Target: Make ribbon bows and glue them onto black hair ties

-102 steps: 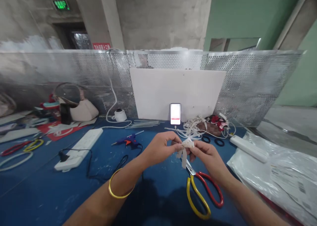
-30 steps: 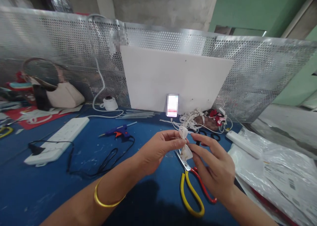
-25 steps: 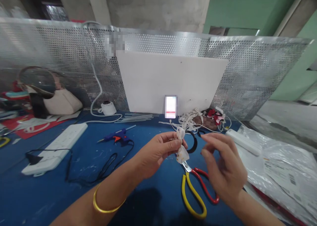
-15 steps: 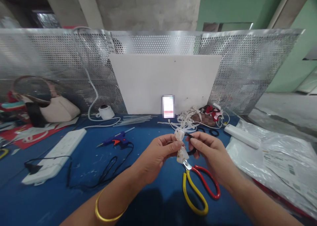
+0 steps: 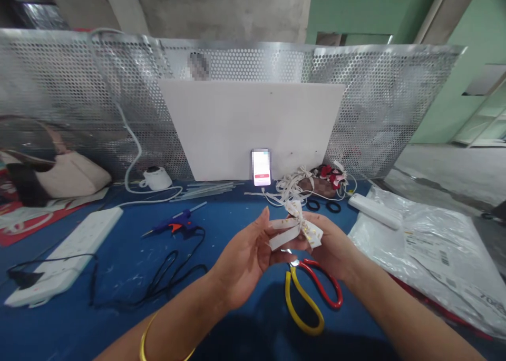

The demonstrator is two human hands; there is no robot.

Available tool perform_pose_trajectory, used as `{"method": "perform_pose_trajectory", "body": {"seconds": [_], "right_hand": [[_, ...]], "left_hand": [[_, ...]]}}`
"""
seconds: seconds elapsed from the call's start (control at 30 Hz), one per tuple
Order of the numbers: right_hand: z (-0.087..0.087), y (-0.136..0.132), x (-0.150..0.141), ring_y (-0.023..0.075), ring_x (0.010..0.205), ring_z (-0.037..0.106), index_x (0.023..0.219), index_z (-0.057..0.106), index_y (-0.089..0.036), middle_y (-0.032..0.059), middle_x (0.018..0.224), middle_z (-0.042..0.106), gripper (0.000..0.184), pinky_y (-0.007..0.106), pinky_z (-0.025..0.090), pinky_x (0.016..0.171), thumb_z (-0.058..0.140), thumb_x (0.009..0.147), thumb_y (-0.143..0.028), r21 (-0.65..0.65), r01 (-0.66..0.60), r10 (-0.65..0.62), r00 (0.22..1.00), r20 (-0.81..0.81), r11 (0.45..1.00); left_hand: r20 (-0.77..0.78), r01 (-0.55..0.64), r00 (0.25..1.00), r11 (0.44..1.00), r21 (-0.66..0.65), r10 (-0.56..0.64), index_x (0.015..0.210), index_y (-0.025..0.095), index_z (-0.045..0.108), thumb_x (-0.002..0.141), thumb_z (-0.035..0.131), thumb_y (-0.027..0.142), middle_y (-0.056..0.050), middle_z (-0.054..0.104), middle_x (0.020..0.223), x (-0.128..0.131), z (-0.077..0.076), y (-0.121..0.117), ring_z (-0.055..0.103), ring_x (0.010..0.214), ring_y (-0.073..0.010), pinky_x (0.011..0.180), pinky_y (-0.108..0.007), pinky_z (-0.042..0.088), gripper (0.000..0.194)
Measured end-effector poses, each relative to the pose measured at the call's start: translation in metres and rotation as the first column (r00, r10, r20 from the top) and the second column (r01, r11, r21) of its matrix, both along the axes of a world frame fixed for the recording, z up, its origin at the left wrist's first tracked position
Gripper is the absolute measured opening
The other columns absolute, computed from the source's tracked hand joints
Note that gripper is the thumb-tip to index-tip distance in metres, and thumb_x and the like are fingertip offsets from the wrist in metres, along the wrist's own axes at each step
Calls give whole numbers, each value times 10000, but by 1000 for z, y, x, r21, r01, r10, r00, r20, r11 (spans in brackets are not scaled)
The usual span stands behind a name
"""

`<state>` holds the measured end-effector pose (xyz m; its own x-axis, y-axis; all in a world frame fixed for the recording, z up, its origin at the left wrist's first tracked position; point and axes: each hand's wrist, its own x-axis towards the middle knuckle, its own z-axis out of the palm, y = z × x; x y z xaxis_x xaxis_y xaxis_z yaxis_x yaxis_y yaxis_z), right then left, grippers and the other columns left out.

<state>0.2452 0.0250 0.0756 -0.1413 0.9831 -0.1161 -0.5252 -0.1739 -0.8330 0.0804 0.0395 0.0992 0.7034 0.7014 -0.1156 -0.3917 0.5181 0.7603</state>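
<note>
A white ribbon bow (image 5: pixel 297 225) with gold marks is held up at the middle of the desk, its tails pointing left. My right hand (image 5: pixel 326 240) grips it from behind and the right; the bow partly hides those fingers. My left hand (image 5: pixel 253 247) is open beside the tails, palm turned up and thumb raised, its fingers reaching under the bow. I cannot tell whether they touch it. Below both hands lie scissors (image 5: pixel 304 298) with one yellow and one red handle, their blades mostly hidden. The black hair tie is not visible in my hands.
Left on the blue desk are a glue gun (image 5: pixel 174 223) with its cord and a white power strip (image 5: pixel 67 255). A lit phone (image 5: pixel 261 167) leans on a white board (image 5: pixel 253 124). Behind my right hand lie black rings (image 5: pixel 333 207); plastic packaging (image 5: pixel 430 255) covers the right side.
The bow has turned, so its knot and tails now face me. My left hand has let go and opened its fingers. The view has shifted slightly right.
</note>
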Motion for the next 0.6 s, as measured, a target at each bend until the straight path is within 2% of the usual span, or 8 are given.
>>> {"method": "perform_pose_trajectory", "body": {"seconds": [0.13, 0.27, 0.4, 0.6], "right_hand": [[-1, 0, -1, 93, 556, 536, 766, 668, -139, -1, 640, 616, 159, 207, 422, 548, 696, 749, -294, 3, -12, 12, 1000, -2, 1000], [-3, 0, -4, 75, 510, 499, 753, 662, -153, -25, 620, 593, 151, 223, 433, 568, 720, 731, -291, -13, -25, 25, 1000, -10, 1000], [-4, -2, -6, 77, 560, 523, 806, 680, -141, -2, 679, 603, 178, 202, 435, 559, 723, 740, -301, -34, -28, 29, 999, 18, 999], [-3, -3, -9, 47, 558, 519, 795, 685, -128, -9, 680, 593, 152, 137, 410, 499, 726, 748, -267, -50, -21, 21, 1000, 8, 999]], "left_hand": [[-48, -62, 997, 998, -12, 62, 913, 117, 725, 792, 621, 481, -96, 689, 897, 0, -2, -1, 630, 817, -195, 719, -292, 496, 397], [-116, -98, 988, 993, 63, 105, 837, 127, 699, 725, 731, 317, -59, 658, 825, 0, -7, 0, 585, 765, -148, 696, -253, 458, 223], [-131, -119, 982, 985, 127, 135, 819, 111, 680, 721, 738, 285, -49, 641, 780, 2, -11, 1, 570, 735, -135, 696, -246, 437, 209], [-127, -307, 936, 938, 159, 328, 704, 110, 661, 675, 768, 219, -20, 638, 678, 3, -10, 1, 567, 677, -113, 691, -225, 436, 155]]}}
